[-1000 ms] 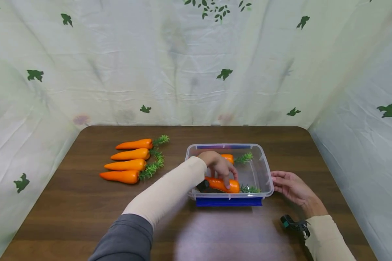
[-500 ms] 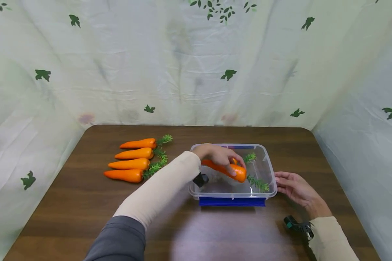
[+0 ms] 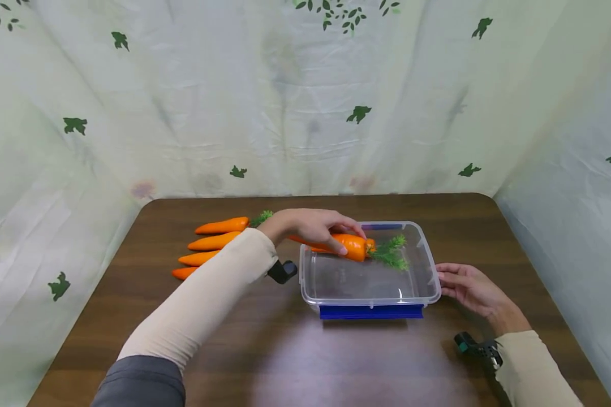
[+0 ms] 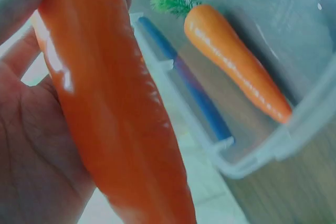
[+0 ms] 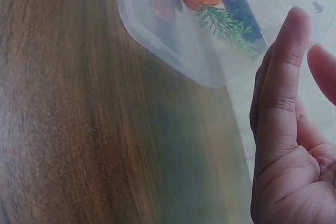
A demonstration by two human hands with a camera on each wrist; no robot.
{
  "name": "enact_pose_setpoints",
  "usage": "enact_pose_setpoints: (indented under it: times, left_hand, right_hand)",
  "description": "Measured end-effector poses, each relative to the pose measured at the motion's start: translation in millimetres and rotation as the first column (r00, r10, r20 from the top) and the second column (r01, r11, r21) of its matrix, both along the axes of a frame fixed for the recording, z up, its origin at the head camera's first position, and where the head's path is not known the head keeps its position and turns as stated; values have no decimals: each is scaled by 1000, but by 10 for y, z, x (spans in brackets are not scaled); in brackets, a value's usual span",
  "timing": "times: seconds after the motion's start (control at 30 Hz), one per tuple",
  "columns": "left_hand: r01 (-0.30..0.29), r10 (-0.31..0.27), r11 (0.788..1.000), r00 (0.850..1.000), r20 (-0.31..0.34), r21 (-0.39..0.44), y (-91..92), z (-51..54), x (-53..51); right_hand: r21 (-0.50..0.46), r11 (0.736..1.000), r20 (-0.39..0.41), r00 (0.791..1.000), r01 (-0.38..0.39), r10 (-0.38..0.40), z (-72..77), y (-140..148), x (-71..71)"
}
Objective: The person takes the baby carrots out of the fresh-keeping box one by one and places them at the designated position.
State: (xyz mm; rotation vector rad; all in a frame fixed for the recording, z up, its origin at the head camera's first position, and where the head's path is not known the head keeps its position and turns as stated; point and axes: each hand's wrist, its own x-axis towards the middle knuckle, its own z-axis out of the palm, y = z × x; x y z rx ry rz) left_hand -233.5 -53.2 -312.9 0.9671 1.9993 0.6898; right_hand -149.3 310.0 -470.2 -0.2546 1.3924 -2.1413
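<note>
My left hand (image 3: 313,226) grips an orange carrot (image 3: 354,249) with a green leafy top, over the far left part of a clear plastic box (image 3: 377,301) with blue clips. The left wrist view shows this carrot close up, apart from a second carrot (image 4: 236,66) lying in the box along its far wall. In the head view the held carrot mostly covers the second one. At the box's right end is my right hand (image 3: 476,293), its fingers fairly straight, with the fingertips at the wall; it holds nothing.
Several more carrots (image 3: 218,226) lie in a row on the brown wooden table (image 3: 224,350), left of the box, partly behind my left forearm. A pale curtain (image 3: 209,113) with green leaf shapes surrounds the table's back and sides.
My left hand has lifted the carrot from the near side of the box and carried it away from me and to the left. My right hand stays at the box's right end.
</note>
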Motion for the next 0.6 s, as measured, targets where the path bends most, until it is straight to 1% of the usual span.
enact_pose_setpoints:
  times: [0.13, 0.2, 0.27, 0.33, 0.43, 0.5, 0.6]
  left_hand:
    - [-3, 3, 1000, 1000, -25, -4, -178, 73, 76]
    - [-5, 5, 1000, 999, -35, 0, -300, 89, 104]
    - [-20, 20, 1000, 999, -30, 8, -454, 85, 133]
    - [-51, 52, 999, 999, -17, 15, -640, 73, 171]
    - [-107, 108, 994, 993, -37, 12, -957, 45, 248]
    - [-145, 146, 989, 988, -58, 20, -1165, 24, 305]
    - [-207, 209, 978, 973, -99, 29, -1459, -28, 392]
  right_hand:
    - [4, 1000, 18, 1000, -10, 10, 28, 31, 0]
    - [-11, 1000, 23, 1000, -17, 18, 23, 37, 2]
    - [-26, 999, 21, 999, -25, 25, 13, 39, 0]
    - [-35, 999, 16, 999, -31, 32, 2, 40, -7]
    - [-43, 998, 9, 999, -40, 41, -7, 36, -18]
    - [-48, 998, 5, 999, -45, 46, -10, 30, -24]
    - [-48, 998, -2, 999, -47, 47, -8, 20, -28]
